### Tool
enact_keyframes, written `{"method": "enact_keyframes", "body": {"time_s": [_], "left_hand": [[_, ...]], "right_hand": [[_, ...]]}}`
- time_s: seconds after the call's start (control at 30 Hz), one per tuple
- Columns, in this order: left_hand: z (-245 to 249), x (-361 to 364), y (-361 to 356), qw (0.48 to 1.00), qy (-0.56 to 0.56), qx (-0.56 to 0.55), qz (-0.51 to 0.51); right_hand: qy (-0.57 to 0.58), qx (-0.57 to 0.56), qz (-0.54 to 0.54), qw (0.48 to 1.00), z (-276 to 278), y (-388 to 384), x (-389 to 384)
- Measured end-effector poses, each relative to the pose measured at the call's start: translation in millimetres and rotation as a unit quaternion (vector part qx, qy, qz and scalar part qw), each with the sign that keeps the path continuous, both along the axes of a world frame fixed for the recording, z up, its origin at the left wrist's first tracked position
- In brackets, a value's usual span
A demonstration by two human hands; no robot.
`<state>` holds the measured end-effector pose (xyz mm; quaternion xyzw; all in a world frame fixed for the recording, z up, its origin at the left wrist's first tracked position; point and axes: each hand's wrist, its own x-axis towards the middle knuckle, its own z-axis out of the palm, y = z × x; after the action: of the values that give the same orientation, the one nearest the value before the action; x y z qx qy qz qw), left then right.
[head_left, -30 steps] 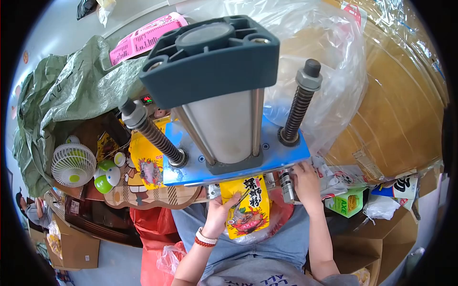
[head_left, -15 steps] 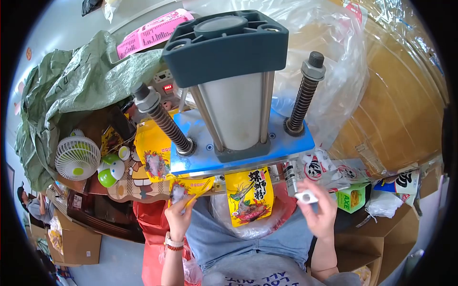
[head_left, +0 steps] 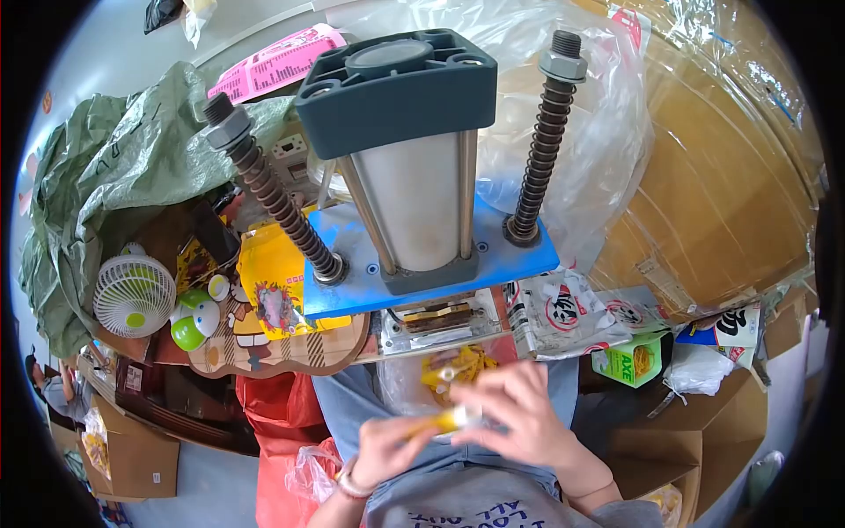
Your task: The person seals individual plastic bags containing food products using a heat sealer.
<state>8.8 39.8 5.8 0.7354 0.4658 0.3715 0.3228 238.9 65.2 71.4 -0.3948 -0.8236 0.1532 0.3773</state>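
Note:
My left hand [head_left: 392,451] grips a yellow printed pouch [head_left: 429,427], seen nearly edge-on. My right hand [head_left: 526,415] meets it over my lap, blurred by motion, its fingers around a small white plastic piece [head_left: 468,414] right at the pouch's edge. Just beyond the hands, more yellow packaging [head_left: 459,363] lies in a clear plastic bag on my lap, partly covered by the right fingers. Ahead stands a press with a grey cylinder [head_left: 412,202], a blue plate [head_left: 519,251] and two spring-wrapped rods. Below the plate shows a metal fixture [head_left: 440,321].
Yellow pouches [head_left: 273,282] lie left of the press on a patterned board [head_left: 282,356], near a small white fan [head_left: 135,297]. Printed white plastic [head_left: 563,317] and a green AXE box [head_left: 635,361] sit to the right. A large carton [head_left: 713,194] stands behind them.
Both hands have come together over my lap, bringing pouch and white piece to each other. The pouch under the press has dropped toward my lap. The spring rods now stand taller above the blue plate.

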Motion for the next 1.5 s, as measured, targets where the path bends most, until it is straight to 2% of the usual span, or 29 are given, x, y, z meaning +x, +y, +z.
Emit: {"method": "enact_keyframes", "body": {"time_s": [0.03,0.07,0.13,0.27,0.33,0.4,0.43,0.47,0.5,0.57,0.6,0.63,0.67,0.7,0.73,0.77,0.83,0.9,0.93,1.0,1.07,1.17,1.23,1.3,1.33,1.37,1.43,1.47,1.5], "left_hand": [[-19.8,5.3,8.6,0.993,-0.008,-0.117,0.027],[-34.1,15.8,17.3,0.969,-0.081,-0.22,0.081],[-50.7,32.1,40.1,0.895,-0.3,-0.299,0.14],[-49.2,30.0,86.7,0.817,-0.442,-0.351,0.124],[-56.3,30.7,91.8,0.815,-0.447,-0.348,0.124],[-57.7,32.5,93.1,0.812,-0.456,-0.342,0.126],[-55.4,29.3,96.9,0.833,-0.425,-0.336,0.111],[-53.3,23.3,97.1,0.852,-0.391,-0.333,0.098],[-56.6,1.6,101.8,0.914,-0.262,-0.29,0.111],[-54.4,-44.2,112.8,0.94,-0.206,-0.123,0.243],[-60.4,-74.7,118.2,0.957,0.066,0.013,0.284],[-66.8,-99.6,121.4,0.884,0.332,0.147,0.296],[-68.4,-107.5,113.4,0.913,0.334,0.021,0.232],[-69.3,-106.0,99.6,0.921,0.336,0.063,0.189],[-65.3,-103.1,86.2,0.925,0.338,0.105,0.141],[-67.4,-104.4,76.4,0.93,0.31,0.146,0.132],[-78.9,-111.6,55.4,0.958,0.211,0.076,0.176],[-56.4,-87.0,43.0,0.967,0.1,0.082,0.221],[-50.3,-79.7,37.3,0.969,0.059,0.098,0.217],[-28.5,-58.6,21.7,0.968,0.052,0.129,0.207],[-8.5,-40.9,8.5,0.964,0.095,0.174,0.177],[27.1,-25.4,-6.1,0.958,0.114,0.254,0.068],[50.3,-19.3,-14.8,0.975,0.044,0.218,0.0],[47.2,-15.5,-13.8,0.989,0.009,0.145,-0.023],[36.3,-9.5,-11.2,0.995,0.001,0.095,-0.017],[16.6,-0.8,-2.0,1.0,-0.013,0.025,0.008],[-18.4,18.0,19.4,0.956,-0.064,-0.268,0.097],[-38.7,29.3,30.1,0.901,-0.3,-0.288,0.12],[-51.0,30.5,40.8,0.867,-0.367,-0.313,0.127]], "right_hand": [[-0.011,-0.032,-0.047,0.998,-10.6,8.1,-1.1],[-0.003,-0.037,-0.073,0.997,-13.3,13.0,2.9],[0.03,-0.033,-0.125,0.991,-12.4,18.5,19.8],[0.026,0.007,-0.237,0.971,-30.3,54.3,54.9],[-0.178,0.06,-0.377,0.907,-74.3,86.8,67.6],[-0.161,-0.008,-0.367,0.916,-100.1,89.8,74.1],[-0.147,-0.072,-0.35,0.922,-102.5,91.2,74.9],[-0.189,-0.049,-0.315,0.929,-101.3,85.0,78.2],[-0.188,-0.05,-0.31,0.931,-97.8,76.7,76.0],[0.052,-0.173,-0.284,0.942,-80.3,63.9,73.7],[0.125,-0.207,-0.272,0.931,-68.5,56.4,73.1],[0.125,-0.209,-0.271,0.931,-65.5,47.7,71.9],[0.237,-0.229,-0.22,0.918,-65.2,38.1,70.7],[0.346,-0.244,-0.166,0.891,-61.8,32.6,69.8],[0.349,-0.241,-0.168,0.89,-53.4,29.4,65.5],[0.369,-0.205,-0.109,0.9,-43.4,23.7,57.8],[0.366,-0.151,-0.017,0.918,-26.9,9.8,45.3],[0.378,-0.11,0.04,0.918,-17.6,-0.4,27.9],[0.325,-0.074,0.055,0.941,-17.0,-1.5,22.0],[0.155,0.0,0.074,0.985,-11.6,7.4,5.0],[0.08,0.016,0.102,0.991,-26.4,19.5,-16.1],[0.048,0.041,0.191,0.98,-12.6,-2.1,-16.1],[0.062,0.041,0.208,0.975,8.5,-10.1,-8.0],[0.07,-0.022,0.23,0.97,13.7,-11.4,0.3],[0.092,-0.092,0.161,0.978,8.4,-7.9,-0.3],[0.112,-0.087,0.096,0.985,2.6,-0.6,0.0],[0.155,-0.083,-0.034,0.984,-10.6,12.0,3.0],[0.152,-0.073,-0.08,0.982,-8.2,14.0,10.7],[0.148,-0.064,-0.127,0.979,-4.6,15.2,20.8]]}}
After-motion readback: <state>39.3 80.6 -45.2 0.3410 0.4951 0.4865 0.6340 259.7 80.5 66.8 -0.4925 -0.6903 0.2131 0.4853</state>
